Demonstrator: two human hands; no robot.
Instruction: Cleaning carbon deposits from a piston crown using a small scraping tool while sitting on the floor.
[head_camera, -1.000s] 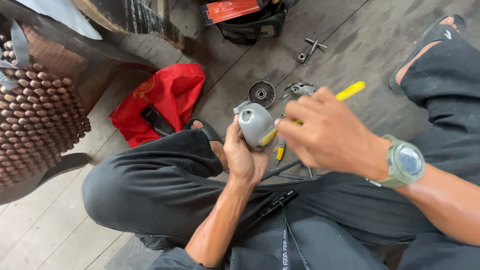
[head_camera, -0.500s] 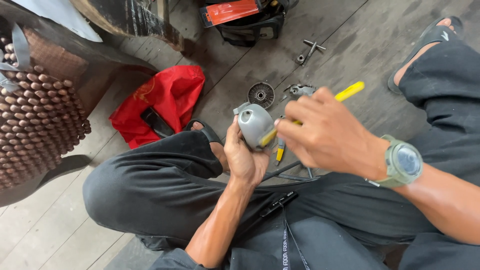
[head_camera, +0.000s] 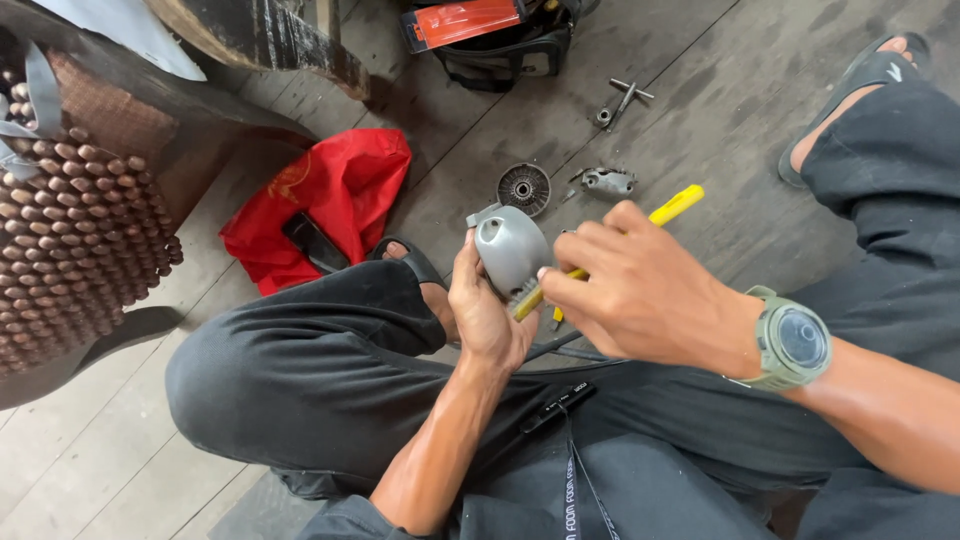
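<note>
My left hand (head_camera: 480, 310) grips a rounded grey metal housing (head_camera: 510, 247) from below, holding it above my crossed legs. My right hand (head_camera: 635, 290), with a green watch on the wrist, holds a yellow-handled tool (head_camera: 672, 207) whose working end lies against the lower edge of the housing. The tool's tip is hidden behind my fingers and the housing.
On the grey floor beyond my hands lie a round toothed disc (head_camera: 524, 187), a small grey metal part (head_camera: 607, 182) and a T-shaped wrench (head_camera: 620, 102). A red bag (head_camera: 340, 195) lies to the left, a beaded seat cover (head_camera: 70, 240) beside it, a black tool bag (head_camera: 500, 45) farther off.
</note>
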